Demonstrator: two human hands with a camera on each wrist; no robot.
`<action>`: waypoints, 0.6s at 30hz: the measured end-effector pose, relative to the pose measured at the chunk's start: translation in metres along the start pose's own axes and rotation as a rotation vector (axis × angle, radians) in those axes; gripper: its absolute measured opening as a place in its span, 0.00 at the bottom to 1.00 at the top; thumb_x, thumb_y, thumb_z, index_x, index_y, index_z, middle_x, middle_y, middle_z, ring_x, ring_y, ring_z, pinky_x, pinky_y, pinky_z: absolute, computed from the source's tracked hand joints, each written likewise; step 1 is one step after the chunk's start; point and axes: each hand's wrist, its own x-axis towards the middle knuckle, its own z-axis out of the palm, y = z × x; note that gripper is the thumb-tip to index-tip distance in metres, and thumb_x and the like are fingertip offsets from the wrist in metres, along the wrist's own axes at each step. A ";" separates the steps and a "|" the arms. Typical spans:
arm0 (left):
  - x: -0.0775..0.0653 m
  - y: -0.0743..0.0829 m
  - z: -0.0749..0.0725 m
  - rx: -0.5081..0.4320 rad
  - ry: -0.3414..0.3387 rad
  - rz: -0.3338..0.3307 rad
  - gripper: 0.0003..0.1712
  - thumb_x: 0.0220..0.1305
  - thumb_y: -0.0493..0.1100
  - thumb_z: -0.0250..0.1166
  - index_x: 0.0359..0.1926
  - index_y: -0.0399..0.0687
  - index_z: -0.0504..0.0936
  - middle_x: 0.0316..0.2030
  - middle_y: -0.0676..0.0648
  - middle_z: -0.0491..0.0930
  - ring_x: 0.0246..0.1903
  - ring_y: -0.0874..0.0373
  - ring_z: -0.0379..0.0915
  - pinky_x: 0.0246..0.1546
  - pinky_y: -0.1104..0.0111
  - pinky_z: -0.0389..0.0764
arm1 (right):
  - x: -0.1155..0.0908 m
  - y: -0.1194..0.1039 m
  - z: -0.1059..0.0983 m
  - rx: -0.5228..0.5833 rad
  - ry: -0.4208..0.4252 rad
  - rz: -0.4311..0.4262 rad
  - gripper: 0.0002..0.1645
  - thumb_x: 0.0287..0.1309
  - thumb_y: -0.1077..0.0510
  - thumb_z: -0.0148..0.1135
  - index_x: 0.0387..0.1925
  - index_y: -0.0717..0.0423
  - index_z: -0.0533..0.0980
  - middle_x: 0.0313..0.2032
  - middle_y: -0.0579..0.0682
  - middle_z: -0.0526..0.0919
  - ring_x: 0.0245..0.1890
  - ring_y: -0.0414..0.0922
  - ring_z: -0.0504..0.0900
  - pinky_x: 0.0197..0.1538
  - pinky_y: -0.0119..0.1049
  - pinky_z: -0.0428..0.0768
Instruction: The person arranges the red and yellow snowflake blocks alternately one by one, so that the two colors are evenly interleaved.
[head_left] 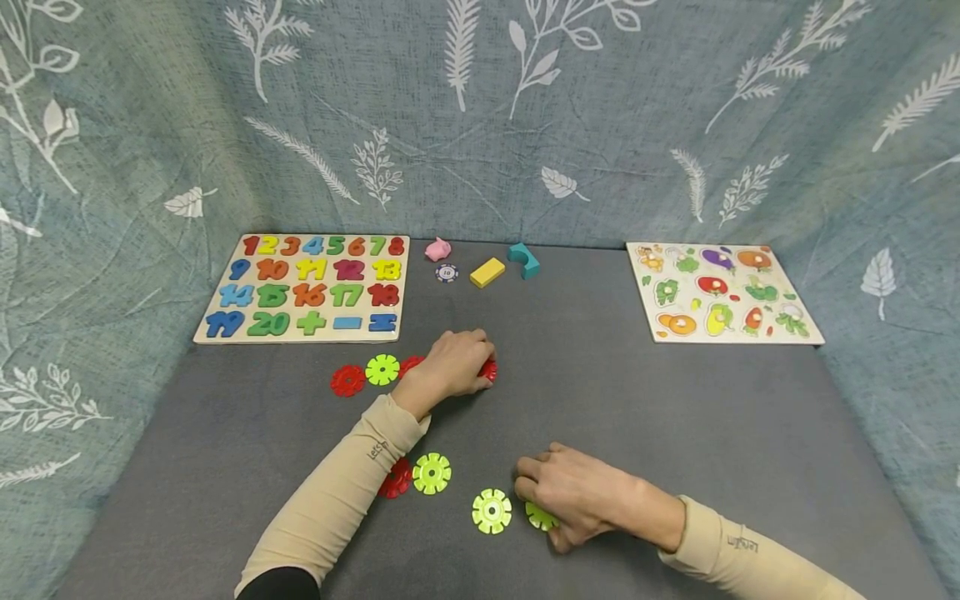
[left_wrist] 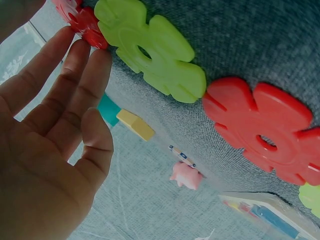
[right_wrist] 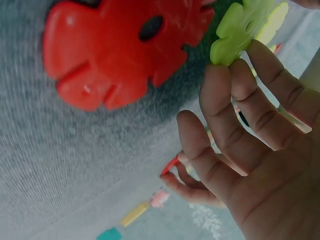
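Observation:
In the head view my left hand (head_left: pixel 453 362) reaches over a row of discs and pinches a red flower-shaped disc (head_left: pixel 489 371). The left wrist view has that red disc (left_wrist: pixel 85 22) at the fingertips, beside a green disc (left_wrist: pixel 145 47) and another red disc (left_wrist: pixel 260 130). Nearer to me, my right hand (head_left: pixel 577 492) grips a green notched disc (head_left: pixel 542 517) between thumb and fingers. In the right wrist view a red disc (right_wrist: pixel 130 50) lies close by, hidden under the hand from above. Left of this hand lie two green discs (head_left: pixel 491 511) (head_left: pixel 432 473) and a red disc (head_left: pixel 395 479), partly behind my sleeve.
A number puzzle board (head_left: pixel 300 287) stands at the back left, a vegetable puzzle board (head_left: pixel 723 292) at the back right. Between them are a pink pig (head_left: pixel 438 249), a poker chip (head_left: pixel 446 272), a yellow block (head_left: pixel 487 272) and a teal arch (head_left: pixel 524 260). A leaf-patterned curtain (head_left: pixel 487 167) hangs behind.

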 end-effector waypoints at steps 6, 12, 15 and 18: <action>0.000 0.000 0.000 0.000 0.000 -0.003 0.21 0.57 0.50 0.71 0.49 0.44 0.82 0.46 0.44 0.80 0.43 0.51 0.77 0.46 0.56 0.77 | 0.001 0.006 -0.004 -0.024 0.034 0.012 0.25 0.26 0.42 0.69 0.31 0.46 0.73 0.30 0.42 0.73 0.21 0.34 0.67 0.27 0.32 0.65; 0.000 0.001 0.000 0.001 -0.002 -0.007 0.21 0.57 0.50 0.71 0.49 0.44 0.82 0.46 0.44 0.80 0.43 0.51 0.77 0.46 0.56 0.77 | 0.003 0.019 -0.006 -0.038 0.028 0.045 0.25 0.28 0.41 0.71 0.31 0.47 0.74 0.29 0.42 0.72 0.21 0.35 0.69 0.29 0.33 0.69; -0.001 0.001 0.000 -0.008 -0.007 -0.010 0.22 0.57 0.50 0.71 0.49 0.44 0.82 0.47 0.43 0.80 0.43 0.51 0.77 0.46 0.55 0.77 | 0.005 0.027 -0.007 -0.049 0.019 0.082 0.24 0.29 0.40 0.71 0.29 0.48 0.73 0.28 0.42 0.72 0.21 0.36 0.70 0.30 0.34 0.71; -0.001 0.001 -0.001 -0.015 -0.007 -0.011 0.22 0.57 0.50 0.71 0.49 0.43 0.82 0.47 0.43 0.79 0.43 0.50 0.77 0.46 0.55 0.77 | 0.007 0.036 -0.008 -0.046 0.019 0.126 0.24 0.29 0.41 0.71 0.27 0.48 0.73 0.28 0.42 0.72 0.22 0.37 0.70 0.30 0.36 0.73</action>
